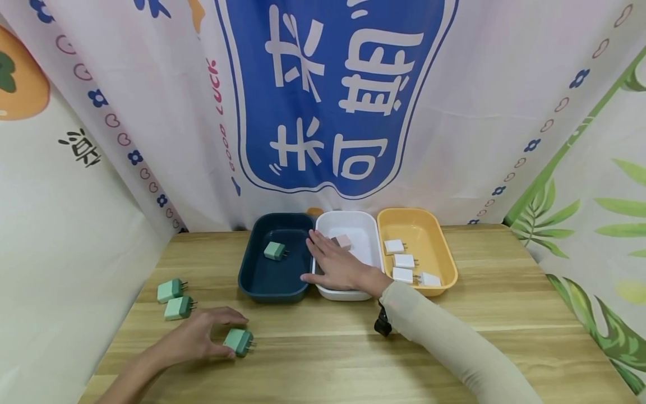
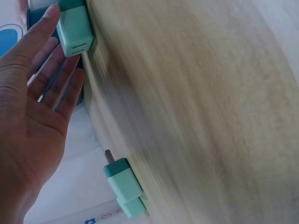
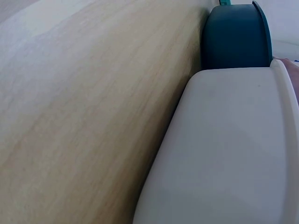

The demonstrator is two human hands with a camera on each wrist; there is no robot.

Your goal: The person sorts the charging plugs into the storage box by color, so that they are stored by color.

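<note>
Around a green charger plug on the table, my left hand is spread. Its thumb is at the plug's near side, while the index finger arches apart from it on the far side. The left wrist view has the same plug beside the thumb and extended fingers. My right hand lies over the white tray, its straight fingers reaching to the rim by the dark blue tray. A pink plug shows in the white tray, with a dark item partly hidden beside it. One green plug lies in the blue tray.
Two more green plugs lie at the table's left. A yellow tray with several white plugs stands right of the white one. Behind the trays hangs a printed curtain. A black band is on my right wrist.
</note>
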